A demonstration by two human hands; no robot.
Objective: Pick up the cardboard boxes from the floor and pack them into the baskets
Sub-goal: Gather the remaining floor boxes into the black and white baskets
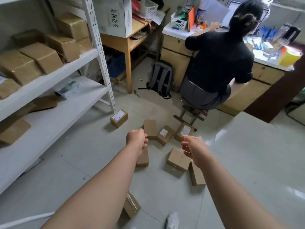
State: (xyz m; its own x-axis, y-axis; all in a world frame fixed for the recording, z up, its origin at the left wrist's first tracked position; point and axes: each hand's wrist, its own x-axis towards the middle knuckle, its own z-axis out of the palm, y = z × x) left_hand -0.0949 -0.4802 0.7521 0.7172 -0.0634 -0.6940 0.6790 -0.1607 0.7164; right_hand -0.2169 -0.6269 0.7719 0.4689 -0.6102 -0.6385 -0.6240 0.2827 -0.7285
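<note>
We have both hands out over the scattered cardboard boxes (165,135) on the floor (247,154). The left hand (136,139) is loosely curled and holds nothing; the right hand (194,148) is spread open, also empty. The boxes look small, stiff and probably light (tape-sealed, some with labels), so we judge a one-hand grip across the two long sides should hold. The plain box (178,159) just beside the right hand looks easiest. We see no floor baskets here.
</note>
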